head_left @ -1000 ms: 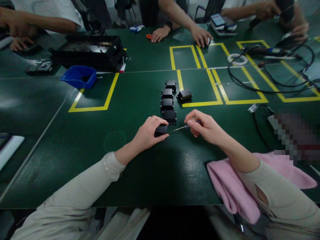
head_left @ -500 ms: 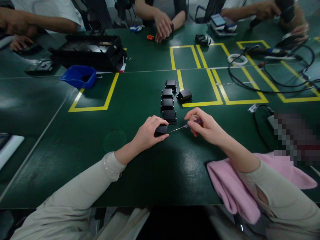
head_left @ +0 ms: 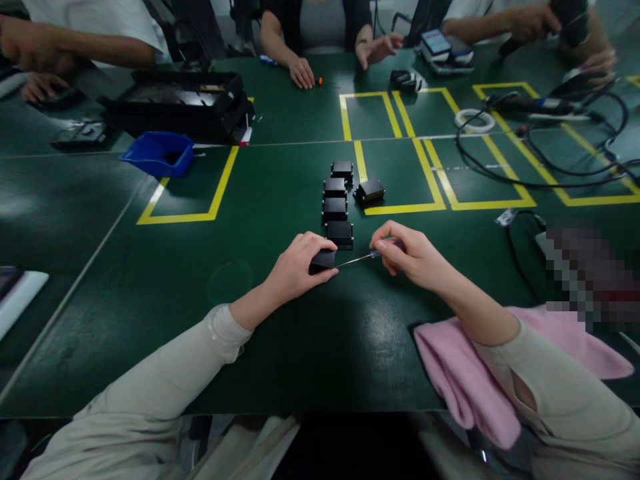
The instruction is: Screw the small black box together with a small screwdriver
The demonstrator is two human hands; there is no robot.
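Our left hand (head_left: pixel 295 267) clamps black box (head_left: pixel 323 260) on table (head_left: pixel 150 280). Our right hand (head_left: pixel 413 257) pinches screwdriver (head_left: pixel 367 255); shaft lies near-horizontal, tip leftward at box's right face. Box row (head_left: pixel 337 203) just beyond.

box we hold (head_left: pixel 323 260): matt black plastic
screwdriver shaft (head_left: pixel 353 261): shiny metal
our table (head_left: pixel 150 280): smooth, slightly glossy green
cloth (head_left: pixel 450 367): soft pink

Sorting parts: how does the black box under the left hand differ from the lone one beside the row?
The held box is gripped by the left hand, a screwdriver tip at its side; the lone box lies untouched. The held box ends the row; the lone box sits askew beside it. Both are black.
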